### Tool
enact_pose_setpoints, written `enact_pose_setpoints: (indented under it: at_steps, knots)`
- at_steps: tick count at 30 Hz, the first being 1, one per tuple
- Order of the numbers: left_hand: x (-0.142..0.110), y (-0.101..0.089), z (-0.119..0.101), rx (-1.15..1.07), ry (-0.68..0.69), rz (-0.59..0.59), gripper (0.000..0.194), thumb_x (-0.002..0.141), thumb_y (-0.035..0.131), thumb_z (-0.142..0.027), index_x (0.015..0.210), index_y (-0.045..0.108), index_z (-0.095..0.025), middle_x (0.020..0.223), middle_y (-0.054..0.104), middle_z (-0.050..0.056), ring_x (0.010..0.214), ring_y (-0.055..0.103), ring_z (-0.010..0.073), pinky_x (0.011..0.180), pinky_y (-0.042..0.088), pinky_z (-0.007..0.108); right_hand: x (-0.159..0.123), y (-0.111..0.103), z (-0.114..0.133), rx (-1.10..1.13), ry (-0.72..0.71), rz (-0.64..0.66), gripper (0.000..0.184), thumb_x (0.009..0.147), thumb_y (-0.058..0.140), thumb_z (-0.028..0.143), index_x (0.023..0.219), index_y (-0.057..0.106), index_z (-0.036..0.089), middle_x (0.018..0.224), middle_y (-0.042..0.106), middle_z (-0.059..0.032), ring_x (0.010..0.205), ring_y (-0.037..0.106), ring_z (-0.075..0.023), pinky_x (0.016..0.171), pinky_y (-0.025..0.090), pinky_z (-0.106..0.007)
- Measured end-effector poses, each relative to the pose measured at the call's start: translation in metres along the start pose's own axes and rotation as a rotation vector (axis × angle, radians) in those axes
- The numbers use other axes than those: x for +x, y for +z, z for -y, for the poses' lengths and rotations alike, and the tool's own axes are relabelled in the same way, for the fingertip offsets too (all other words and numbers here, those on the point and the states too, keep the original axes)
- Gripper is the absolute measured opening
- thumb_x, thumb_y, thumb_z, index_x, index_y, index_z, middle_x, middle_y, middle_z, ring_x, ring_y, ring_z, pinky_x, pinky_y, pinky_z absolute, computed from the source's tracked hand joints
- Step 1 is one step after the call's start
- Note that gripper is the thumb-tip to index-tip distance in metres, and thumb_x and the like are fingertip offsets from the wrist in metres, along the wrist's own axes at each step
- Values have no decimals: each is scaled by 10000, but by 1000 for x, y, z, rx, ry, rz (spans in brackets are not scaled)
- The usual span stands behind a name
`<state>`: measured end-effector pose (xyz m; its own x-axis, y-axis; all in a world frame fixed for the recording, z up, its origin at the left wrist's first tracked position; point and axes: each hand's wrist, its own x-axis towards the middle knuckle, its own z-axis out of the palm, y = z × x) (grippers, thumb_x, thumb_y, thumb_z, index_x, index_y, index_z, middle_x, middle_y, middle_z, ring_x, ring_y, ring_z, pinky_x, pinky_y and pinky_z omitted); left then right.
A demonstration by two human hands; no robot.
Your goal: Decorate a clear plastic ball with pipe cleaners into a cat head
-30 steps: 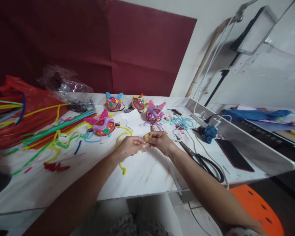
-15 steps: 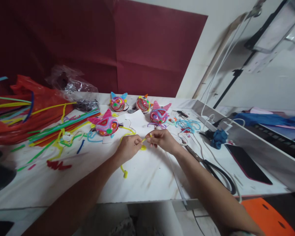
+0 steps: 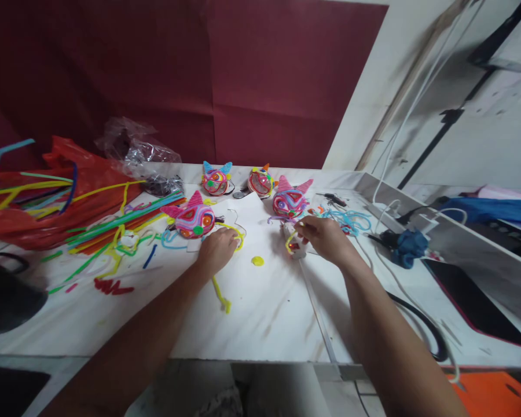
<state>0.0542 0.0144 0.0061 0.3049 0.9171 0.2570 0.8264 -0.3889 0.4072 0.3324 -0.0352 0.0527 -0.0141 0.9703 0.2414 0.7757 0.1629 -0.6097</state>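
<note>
My left hand (image 3: 217, 250) is closed over a long yellow pipe cleaner (image 3: 221, 294) on the white table, its fingertips at the bent upper part. One end sticks out below the hand. My right hand (image 3: 323, 236) pinches a short curved yellow pipe cleaner piece (image 3: 290, 240) between thumb and fingers. That piece is right at a pale device (image 3: 298, 250) with a small red light, partly hidden by the hand. A flat yellow disc (image 3: 257, 261) lies between my hands. Beside my left hand sits a pink-eared, cat-like pipe cleaner head (image 3: 194, 221); a similar head (image 3: 289, 201) stands beyond my right hand.
Two more decorated heads, one blue-eared (image 3: 216, 181) and one orange-eared (image 3: 260, 182), stand at the back. Loose pipe cleaners (image 3: 125, 223) and a red bag (image 3: 80, 174) fill the left. A black phone (image 3: 475, 301), cables and black scissor handles (image 3: 425, 324) lie right.
My hands have parted. The right moved right with the short yellow piece to the pale device; the left came down onto the long yellow pipe cleaner. The view shifted slightly.
</note>
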Motion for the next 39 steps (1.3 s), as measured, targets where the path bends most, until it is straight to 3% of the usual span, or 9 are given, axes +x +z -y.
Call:
enact_pose_setpoints:
  at_steps: [3,9,14,18,22,29,31,36,39]
  knots:
    - [-1,3,0,113,-23,59,181,888,654,-286,993,778,-206,1102,800,114,1013,754,303,871,574,370,-2,-9,0,-287,86,18,227,960,558,185,764,669,212,696,731,-62,678,689,-206,664,436,-274]
    - [4,-1,0,252,-34,49,320,961,472,-147,1113,753,-140,1188,764,180,1126,719,300,932,536,357,1,-12,-10,-396,199,5,265,908,565,55,1037,761,181,874,789,-135,826,737,-260,697,439,-290]
    - [6,-13,7,303,-80,23,369,1002,397,-183,1045,759,-132,1100,783,186,1055,734,319,872,538,378,-2,-22,-16,-359,241,68,230,967,521,107,925,742,156,858,798,-121,689,733,-202,640,460,-262]
    - [8,-18,14,288,-106,21,317,968,472,-214,1005,777,-134,1104,794,186,1041,734,342,858,536,393,-7,-30,-15,-317,212,128,230,927,533,81,871,735,176,817,798,-72,689,727,-163,621,458,-216]
    - [12,-26,21,217,-102,-3,341,970,464,-219,1054,793,-181,1128,814,121,1054,736,288,894,533,348,-11,-30,-22,-343,151,151,240,876,570,53,771,740,186,749,765,-60,692,673,-166,653,426,-229]
    - [19,-40,29,79,-112,7,351,940,498,-184,1138,786,-167,926,844,42,909,765,193,806,551,240,-19,-26,-42,-344,157,171,220,797,631,39,697,743,202,662,711,-53,641,628,-189,629,390,-257]
    - [18,-39,28,103,-118,-5,338,944,509,-206,1130,790,-174,977,844,59,952,765,218,825,552,264,-23,-26,-41,-309,155,151,222,779,638,33,674,741,200,669,715,-63,650,631,-196,638,392,-267]
    - [10,-30,14,207,-80,-23,324,930,562,-269,1125,797,-161,1130,813,169,1066,740,376,860,545,412,-31,-30,-33,-138,135,26,172,778,664,83,674,748,191,652,698,-54,642,594,-180,649,382,-280]
    - [5,-25,3,225,-16,-48,340,959,509,-271,1127,781,-155,1182,792,188,1102,725,392,876,531,430,-29,-33,-31,24,126,-74,114,792,660,135,760,758,184,651,677,-32,643,581,-164,633,394,-269]
